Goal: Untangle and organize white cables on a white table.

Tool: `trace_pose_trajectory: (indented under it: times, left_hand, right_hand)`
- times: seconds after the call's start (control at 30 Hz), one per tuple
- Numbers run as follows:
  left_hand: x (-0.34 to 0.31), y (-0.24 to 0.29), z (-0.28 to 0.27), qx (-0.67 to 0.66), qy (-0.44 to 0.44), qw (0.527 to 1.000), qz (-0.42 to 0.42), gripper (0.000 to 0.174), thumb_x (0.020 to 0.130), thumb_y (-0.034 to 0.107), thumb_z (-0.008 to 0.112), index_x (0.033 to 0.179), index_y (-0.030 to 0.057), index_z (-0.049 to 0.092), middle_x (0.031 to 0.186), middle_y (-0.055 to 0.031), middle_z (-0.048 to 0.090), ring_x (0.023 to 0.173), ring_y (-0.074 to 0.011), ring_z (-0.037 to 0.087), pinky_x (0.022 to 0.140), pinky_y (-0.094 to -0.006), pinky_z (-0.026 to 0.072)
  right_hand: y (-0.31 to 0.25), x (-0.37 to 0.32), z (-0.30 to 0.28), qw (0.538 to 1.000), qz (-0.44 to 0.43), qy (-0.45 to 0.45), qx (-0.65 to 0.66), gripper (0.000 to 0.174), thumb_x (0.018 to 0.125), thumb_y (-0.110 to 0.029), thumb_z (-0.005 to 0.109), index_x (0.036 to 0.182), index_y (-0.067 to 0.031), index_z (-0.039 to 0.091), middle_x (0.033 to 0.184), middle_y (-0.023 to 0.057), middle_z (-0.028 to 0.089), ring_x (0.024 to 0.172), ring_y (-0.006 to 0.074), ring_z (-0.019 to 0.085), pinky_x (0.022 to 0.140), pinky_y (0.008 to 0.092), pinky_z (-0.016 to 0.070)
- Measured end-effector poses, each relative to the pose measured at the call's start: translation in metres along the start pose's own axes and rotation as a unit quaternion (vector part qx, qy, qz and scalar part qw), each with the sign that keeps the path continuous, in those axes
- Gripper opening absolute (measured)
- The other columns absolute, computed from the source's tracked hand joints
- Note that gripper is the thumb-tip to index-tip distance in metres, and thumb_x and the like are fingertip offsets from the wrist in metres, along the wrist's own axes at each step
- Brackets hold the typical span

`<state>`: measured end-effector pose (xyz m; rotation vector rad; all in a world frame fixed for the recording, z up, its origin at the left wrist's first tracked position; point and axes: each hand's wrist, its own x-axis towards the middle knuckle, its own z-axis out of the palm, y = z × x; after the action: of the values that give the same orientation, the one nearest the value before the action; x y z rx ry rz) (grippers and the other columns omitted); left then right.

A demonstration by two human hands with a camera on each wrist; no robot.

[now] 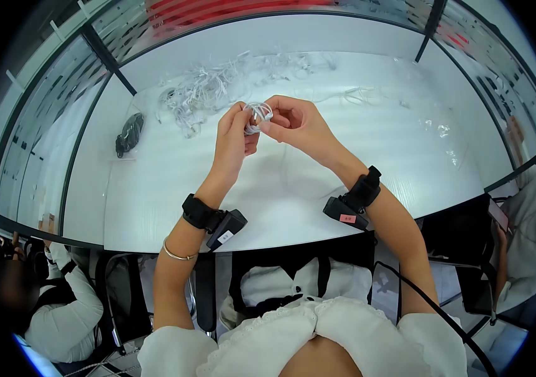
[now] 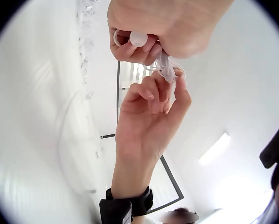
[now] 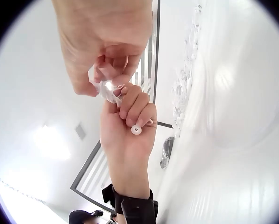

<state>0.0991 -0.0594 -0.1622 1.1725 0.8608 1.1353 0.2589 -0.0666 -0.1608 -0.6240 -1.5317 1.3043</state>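
From the head we see the cable (image 1: 257, 116) coiled between both hands above the table (image 1: 356, 163), left hand (image 1: 233, 141) and right hand (image 1: 296, 122) equally near, both pinching it. At the left wrist the bundle runs from fingertips to fingertips. At the right wrist we find the right hand's curled fingers pressing an earbud (image 3: 136, 130), in a glass-walled room

No writing is legible; the red label (image 1: 347, 218) is too small.
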Motion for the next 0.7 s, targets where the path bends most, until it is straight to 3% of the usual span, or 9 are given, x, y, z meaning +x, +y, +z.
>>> trace_pose_trajectory:
  times: [0.13, 0.2, 0.27, 0.37, 0.47, 0.63, 0.7]
  left_hand:
    - [-0.001, -0.003, -0.002, -0.026, 0.009, 1.000, -0.013, 0.024, 0.095, 0.020, 0.041, 0.072, 0.0122, 0.041, 0.058, 0.0063, 0.031, 0.045, -0.0020, 0.024, 0.040, -0.0202, 0.0184]
    - [0.000, -0.004, -0.006, -0.035, -0.002, 0.999, -0.031, 0.025, 0.094, 0.021, 0.042, 0.070, 0.0123, 0.041, 0.058, 0.0055, 0.032, 0.045, -0.0031, 0.025, 0.040, -0.0211, 0.0198]
    - [0.001, -0.008, -0.011, -0.048, -0.009, 0.998, -0.044, 0.026, 0.093, 0.023, 0.043, 0.070, 0.0125, 0.040, 0.057, 0.0052, 0.032, 0.045, -0.0036, 0.026, 0.040, -0.0217, 0.0205]
    - [0.002, -0.008, -0.013, 0.003, -0.013, 0.999, -0.052, 0.024, 0.093, 0.026, 0.044, 0.073, 0.0131, 0.040, 0.057, 0.0053, 0.032, 0.045, -0.0039, 0.025, 0.040, -0.0225, 0.0213]
    - [0.001, -0.008, -0.012, 0.011, -0.042, 0.996, -0.079, 0.028, 0.095, 0.034, 0.044, 0.077, 0.0126, 0.043, 0.056, 0.0064, 0.030, 0.045, -0.0035, 0.023, 0.041, -0.0225, 0.0198]
    - [-0.005, -0.004, -0.009, 0.037, -0.134, 0.984, -0.114, 0.039, 0.097, 0.044, 0.044, 0.078, 0.0098, 0.047, 0.056, 0.0079, 0.026, 0.046, -0.0032, 0.020, 0.042, -0.0220, 0.0174]
    - [-0.007, -0.005, -0.010, 0.069, -0.159, 0.978, -0.117, 0.040, 0.097, 0.042, 0.044, 0.073, 0.0102, 0.046, 0.056, 0.0079, 0.026, 0.047, -0.0036, 0.019, 0.043, -0.0224, 0.0171]
  right_hand:
    - [-0.003, -0.003, 0.000, 0.999, -0.002, -0.033, -0.029, 0.010, 0.086, -0.012, 0.066, 0.093, -0.0051, 0.062, 0.071, -0.0076, 0.041, 0.065, 0.0024, 0.035, 0.062, 0.0190, 0.0329]
    - [-0.011, -0.005, 0.001, 0.992, -0.024, -0.044, -0.113, 0.008, 0.087, -0.013, 0.065, 0.088, -0.0068, 0.060, 0.075, -0.0074, 0.048, 0.064, 0.0028, 0.034, 0.062, 0.0190, 0.0331]
    - [-0.004, -0.003, 0.000, 0.993, -0.018, -0.049, -0.110, 0.008, 0.088, -0.014, 0.064, 0.087, -0.0074, 0.060, 0.074, -0.0071, 0.048, 0.064, 0.0027, 0.035, 0.059, 0.0192, 0.0319]
    - [0.007, 0.001, 0.003, 0.996, -0.037, 0.026, -0.079, 0.009, 0.090, -0.016, 0.063, 0.087, -0.0080, 0.059, 0.072, -0.0068, 0.047, 0.064, 0.0026, 0.037, 0.058, 0.0196, 0.0312]
    - [0.002, 0.002, -0.007, 0.993, 0.037, 0.047, -0.099, 0.015, 0.091, -0.017, 0.062, 0.090, -0.0032, 0.058, 0.078, -0.0024, 0.056, 0.071, 0.0049, 0.046, 0.065, 0.0222, 0.0381]
    - [0.010, 0.009, -0.020, 0.976, -0.054, 0.170, -0.121, 0.017, 0.090, -0.019, 0.063, 0.086, -0.0035, 0.058, 0.072, -0.0041, 0.051, 0.067, 0.0041, 0.042, 0.060, 0.0210, 0.0340]
    - [0.009, 0.010, -0.035, 0.977, -0.028, 0.188, -0.093, 0.017, 0.090, -0.019, 0.063, 0.085, -0.0039, 0.058, 0.071, -0.0046, 0.050, 0.067, 0.0035, 0.041, 0.059, 0.0210, 0.0328]
